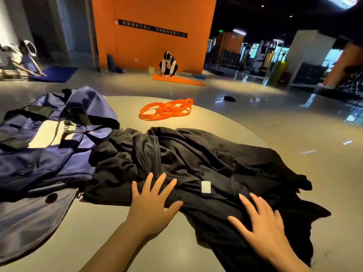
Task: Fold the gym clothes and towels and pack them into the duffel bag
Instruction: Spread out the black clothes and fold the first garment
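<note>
A heap of black gym clothes (pixel 196 158) lies crumpled across a round grey table (pixel 125 238), a white label (pixel 206 186) showing near its front. My left hand (pixel 152 201) lies flat with fingers spread on the near left part of the black fabric. My right hand (pixel 261 220) presses flat on the fabric's near right part, fingers straight. A dark blue duffel bag (pixel 45 142) lies open and slumped at the table's left, its black straps loose, touching the black heap.
An orange resistance band (pixel 165 110) is coiled at the far side of the table. Beyond, a person crouches on an orange mat (pixel 177 79) by an orange wall; other people sit at a blue mat (pixel 57 73) far left. Gym machines stand far right.
</note>
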A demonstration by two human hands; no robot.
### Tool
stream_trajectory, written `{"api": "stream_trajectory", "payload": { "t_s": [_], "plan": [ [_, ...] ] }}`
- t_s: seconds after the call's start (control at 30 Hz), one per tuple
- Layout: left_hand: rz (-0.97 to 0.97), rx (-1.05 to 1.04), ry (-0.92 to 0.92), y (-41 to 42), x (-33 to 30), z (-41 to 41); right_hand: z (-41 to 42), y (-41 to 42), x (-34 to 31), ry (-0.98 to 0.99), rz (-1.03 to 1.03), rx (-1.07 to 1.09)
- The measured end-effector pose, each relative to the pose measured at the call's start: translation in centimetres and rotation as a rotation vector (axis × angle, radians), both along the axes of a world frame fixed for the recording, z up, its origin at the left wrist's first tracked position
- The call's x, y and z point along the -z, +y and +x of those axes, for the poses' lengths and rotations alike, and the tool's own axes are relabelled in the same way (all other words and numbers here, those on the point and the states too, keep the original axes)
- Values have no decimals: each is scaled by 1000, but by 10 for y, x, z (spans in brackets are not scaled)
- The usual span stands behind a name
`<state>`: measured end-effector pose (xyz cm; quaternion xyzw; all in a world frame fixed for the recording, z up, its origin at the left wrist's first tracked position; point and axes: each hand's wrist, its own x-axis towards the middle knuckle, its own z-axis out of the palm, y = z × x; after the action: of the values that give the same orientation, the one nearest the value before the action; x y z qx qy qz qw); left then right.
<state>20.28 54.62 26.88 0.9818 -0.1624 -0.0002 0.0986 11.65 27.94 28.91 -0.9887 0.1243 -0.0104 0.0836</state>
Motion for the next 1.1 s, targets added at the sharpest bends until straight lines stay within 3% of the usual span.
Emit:
{"api": "stream_trajectory", "payload": {
  "t_s": [0.53, 0.77, 0.93, 1.1],
  "plan": [
    [82, -234, 3, -47, -5, 59, 147, -52, 8, -133, 81, -194],
    [61, -297, -85, -46, -2, 64, 211, -44, 11, -136, 53, -295],
    [-60, -379, -135, -45, -3, 62, 250, -38, 11, -157, 93, -343],
    [-29, -408, -105, -47, -5, 65, 263, -37, 12, -277, 181, -333]
  ]
}}
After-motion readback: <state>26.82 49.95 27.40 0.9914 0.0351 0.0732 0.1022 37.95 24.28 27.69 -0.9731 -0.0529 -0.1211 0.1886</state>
